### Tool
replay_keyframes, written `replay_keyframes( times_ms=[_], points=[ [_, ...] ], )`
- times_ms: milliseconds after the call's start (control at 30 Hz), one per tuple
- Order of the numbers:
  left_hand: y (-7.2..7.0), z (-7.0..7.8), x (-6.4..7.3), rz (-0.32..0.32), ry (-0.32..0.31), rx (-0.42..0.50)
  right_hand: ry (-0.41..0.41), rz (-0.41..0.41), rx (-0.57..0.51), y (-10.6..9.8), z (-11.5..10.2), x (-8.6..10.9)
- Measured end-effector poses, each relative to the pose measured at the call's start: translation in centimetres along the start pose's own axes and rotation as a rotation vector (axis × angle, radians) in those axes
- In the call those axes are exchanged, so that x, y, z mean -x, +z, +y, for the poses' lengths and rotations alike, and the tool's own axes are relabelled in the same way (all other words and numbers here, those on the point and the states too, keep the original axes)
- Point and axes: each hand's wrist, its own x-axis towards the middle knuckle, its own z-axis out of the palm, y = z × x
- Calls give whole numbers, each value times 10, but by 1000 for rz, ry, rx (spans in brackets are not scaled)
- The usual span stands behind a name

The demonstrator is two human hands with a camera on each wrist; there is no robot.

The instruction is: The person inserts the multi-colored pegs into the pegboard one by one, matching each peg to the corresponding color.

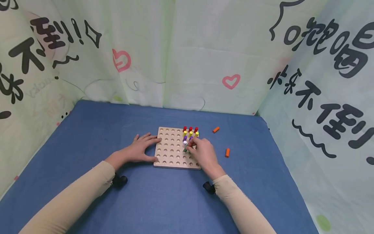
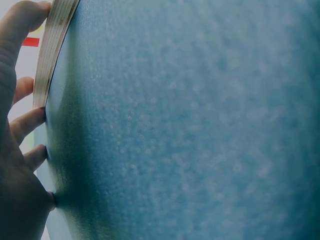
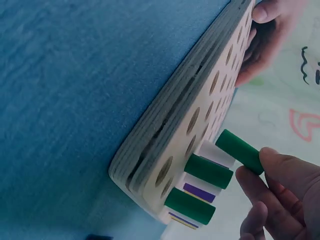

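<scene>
A square wooden pegboard (image 1: 170,156) with rows of round holes lies on the blue tabletop. The left hand (image 1: 140,148) has its fingers spread along the board's left side, thumb and index finger touching the edge. Between thumb and fingertips the right hand (image 1: 203,152) pinches a green peg (image 3: 240,151), tilted over the holes, one end close by a white peg (image 3: 216,153). Two more green pegs (image 3: 209,171) stand in the board beside it. Behind them rise purple pegs (image 1: 185,138), yellow pegs (image 1: 185,133) and red pegs (image 1: 190,129), partly hidden by the right hand in the head view.
Two orange pegs lie loose on the blue cloth right of the board: one orange peg (image 1: 216,129) farther back, another orange peg (image 1: 227,152) nearer. A pale printed curtain (image 1: 175,65) encloses the table's back and sides.
</scene>
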Motion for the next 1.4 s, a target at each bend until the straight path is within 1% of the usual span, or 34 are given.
replay_keyframes(
  times_ms=[267, 433, 633, 767, 933, 1100, 1400],
  points=[
    [0, 0, 0, 1, 5, 0, -15, -24, 17, 6, 1, -2],
    [0, 0, 1, 1, 6, 9, -34, -28, 67, 8, 2, -3],
    [0, 0, 0, -1, 3, 3, -81, -35, 113, 10, 3, -5],
    [0, 0, -1, -3, 3, 0, -99, -29, 113, 9, 4, -7],
    [0, 0, 0, -6, 3, 12, -90, -11, 88, 7, 8, -6],
    [0, -1, 1, -5, 5, 14, -80, 22, 97, 5, 16, -5],
    [1, -2, 0, 2, 6, 13, -21, 44, 55, -5, 29, 0]
  ],
)
